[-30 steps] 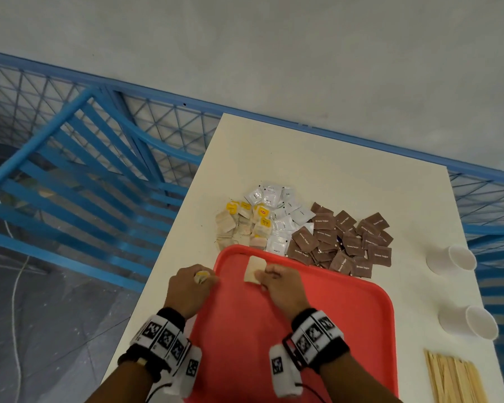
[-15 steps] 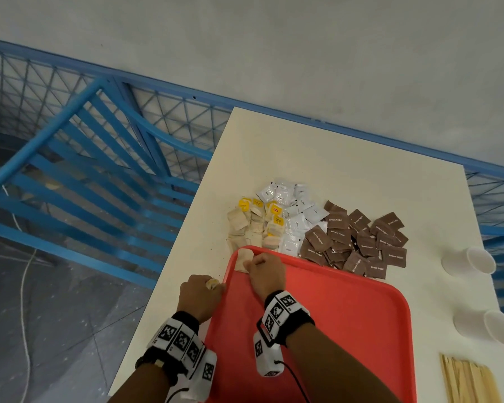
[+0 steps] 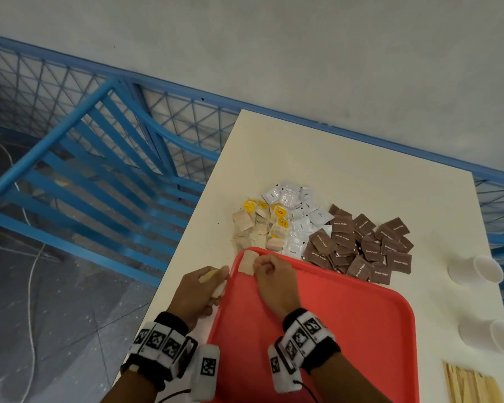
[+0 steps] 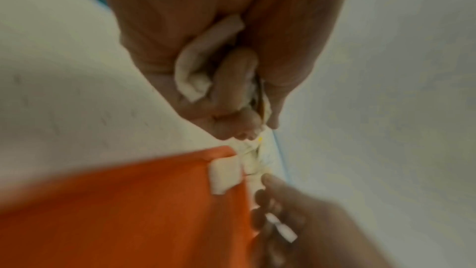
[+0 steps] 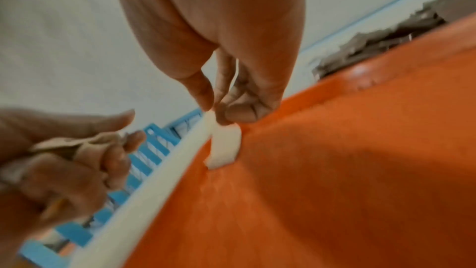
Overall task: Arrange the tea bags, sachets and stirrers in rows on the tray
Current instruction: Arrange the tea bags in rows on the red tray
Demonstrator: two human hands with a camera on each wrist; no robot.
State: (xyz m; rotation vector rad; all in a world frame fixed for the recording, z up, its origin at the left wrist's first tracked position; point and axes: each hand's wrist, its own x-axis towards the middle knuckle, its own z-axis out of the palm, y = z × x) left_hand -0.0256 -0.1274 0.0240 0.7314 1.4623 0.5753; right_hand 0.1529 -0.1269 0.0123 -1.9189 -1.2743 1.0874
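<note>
The right hand (image 3: pixel 274 279) pinches a tea bag (image 3: pixel 247 262) at the tray (image 3: pixel 346 330) corner — lay it flat, square to the rim

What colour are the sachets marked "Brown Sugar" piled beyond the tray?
Brown with white lettering; the Brown Sugar sachets show best in the head view.

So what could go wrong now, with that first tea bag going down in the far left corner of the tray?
The tea bag sits tight against the tray rim, so it may ride up crooked when the right hand lets go. The left hand grips a crumpled bunch of spare tea bags; tags or strings could tangle or tear.
</note>
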